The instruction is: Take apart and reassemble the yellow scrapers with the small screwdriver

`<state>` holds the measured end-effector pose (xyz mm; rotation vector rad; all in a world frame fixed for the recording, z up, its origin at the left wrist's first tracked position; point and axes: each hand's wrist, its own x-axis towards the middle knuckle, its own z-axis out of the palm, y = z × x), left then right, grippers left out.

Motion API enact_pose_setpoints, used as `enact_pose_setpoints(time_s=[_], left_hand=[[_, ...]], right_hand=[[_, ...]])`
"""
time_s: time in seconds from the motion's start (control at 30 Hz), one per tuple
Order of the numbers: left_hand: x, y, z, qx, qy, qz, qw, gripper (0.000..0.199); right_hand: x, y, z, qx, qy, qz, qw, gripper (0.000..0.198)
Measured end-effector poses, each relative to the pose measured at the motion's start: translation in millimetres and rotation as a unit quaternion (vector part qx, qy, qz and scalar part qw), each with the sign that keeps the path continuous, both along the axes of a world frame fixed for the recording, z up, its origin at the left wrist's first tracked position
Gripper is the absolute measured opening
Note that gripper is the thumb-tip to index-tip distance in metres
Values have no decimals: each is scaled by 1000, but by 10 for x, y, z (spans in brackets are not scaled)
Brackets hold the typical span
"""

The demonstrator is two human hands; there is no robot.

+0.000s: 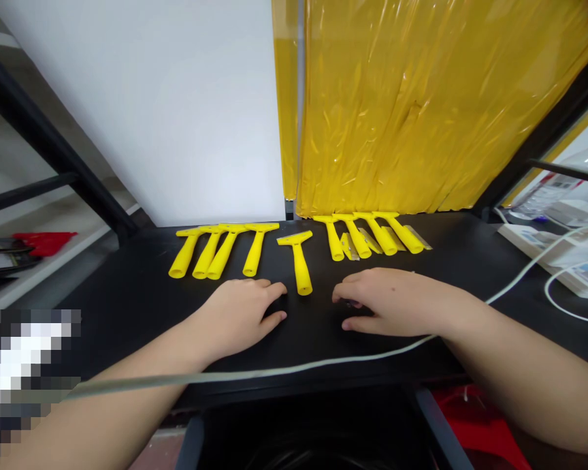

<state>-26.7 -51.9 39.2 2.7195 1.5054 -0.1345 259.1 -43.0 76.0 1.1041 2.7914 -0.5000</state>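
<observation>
My left hand [240,314] rests low over the black table, thumb and fingers apart, with nothing in it. Just beyond its fingertips lies a single yellow scraper [302,267], head away from me. My right hand [387,301] is on the other side of that scraper, thumb apart from its curved fingers. A small dark spot shows under those fingers, too hidden to name. Several yellow scrapers [223,253] lie side by side at the left. Several more yellow scrapers [355,236] lie in a row at the right, with clear or metallic flat pieces [349,247] between their handles.
A pale cable [294,371] crosses in front of me, over the black table [127,281]. White panel [200,98] and yellow plastic film [396,98] stand behind. White power strips [558,254] are at the right; an open dark drawer [308,437] is below.
</observation>
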Motion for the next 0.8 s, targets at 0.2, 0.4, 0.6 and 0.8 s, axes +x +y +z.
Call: enact_pose_setpoints(time_s=[0.2,0.4,0.6,0.8], left_hand=[[-9,1,-10,-4,-13,-1,1000,36],[-13,-11,-21,-5,-10,2,1000,35],[23,-25,-3,-24,-11,6,1000,39],[53,23,141,-58,1,1,998,30]], right_hand=[[6,0,2,-4,5,-1,1000,24],[11,-13,25,-3,5,-6,1000,23],[31,1,0,-1,11,-4,1000,25],[81,72,-22,-7,40,-13,999,30]])
